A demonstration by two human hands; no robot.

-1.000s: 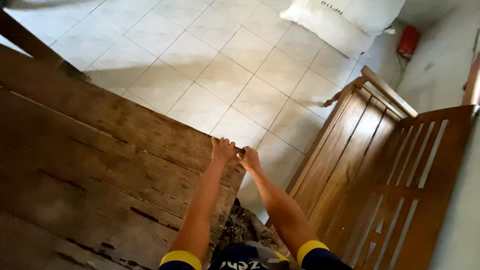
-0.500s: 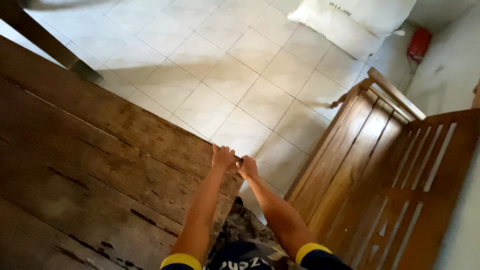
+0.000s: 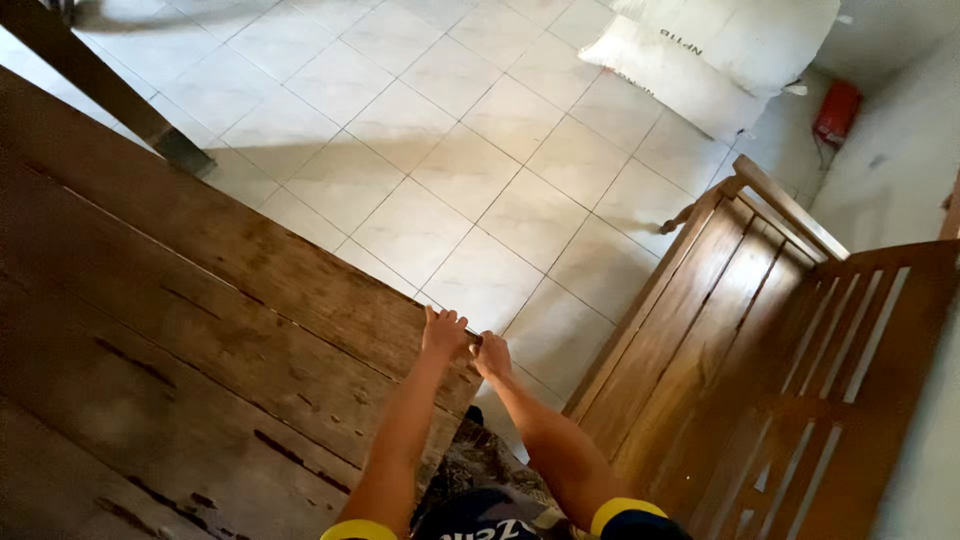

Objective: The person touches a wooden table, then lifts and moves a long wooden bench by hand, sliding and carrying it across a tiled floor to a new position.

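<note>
Daylight bright on the tiled floor (image 3: 450, 190), slightly washed out. Wooden boards (image 3: 180, 330) under my hands sit dim, in shadow. Soft overall; wide-angle bending at the edges.

Both bare arms reach forward and away from the body, nearly straight at the elbows and drawing together toward the hands. The left hand (image 3: 444, 333) lies palm down, fingers curled over an edge, knuckles up. The right hand (image 3: 493, 356) sits just beside it, touching or nearly so, its fingers bent in a grip too. The right forearm angles inward from the lower right. Yellow sleeve cuffs ring both upper arms.
</note>
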